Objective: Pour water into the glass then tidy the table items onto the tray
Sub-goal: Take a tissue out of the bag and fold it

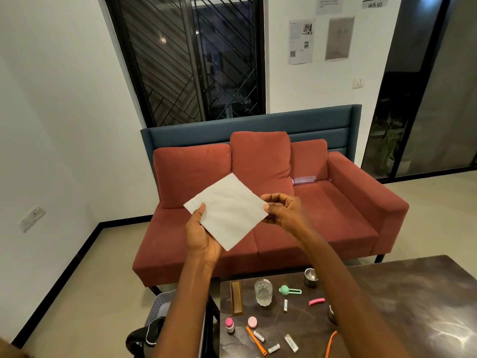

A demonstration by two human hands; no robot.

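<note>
The person is holding a white napkin [227, 211] flat in the air in front of the red sofa [258, 192], well above and beyond the tabletop [400, 293].

Left hand [202, 237]: its grip is cradling the napkin's lower left edge, palm beneath, thumb lying on top. Right hand [284, 209]: its grip is pinching narrowly on the napkin's right corner. The sheet is lying tilted between the two grips, its long axis running from the left grip up and away to the right.

Below both grips, on the tabletop, left to right: a brown rectangular holder [237, 297] is lying with its long axis pointing away from the person; a clear glass [263, 291] is standing upright just beside it and appears to be holding water, so the pouring step is judged done. A green clip [289, 290], a small tube [285, 305] and a pink clip [317, 302] are lying further right, with a steel cup [310, 276] standing beyond them; its contents cannot be told. Nearer the person, a pink-capped bottle [229, 325], a pink jar [252, 322], an orange strip [255, 341] and foil sachets [291, 343] are lying scattered.

No tray can be identified with certainty. Judgement: the tidying is at an early stage. The coming move turns on lowering the napkin down and slightly right toward the tabletop; the right forearm is already reaching over it, so that hand is nearer.
</note>
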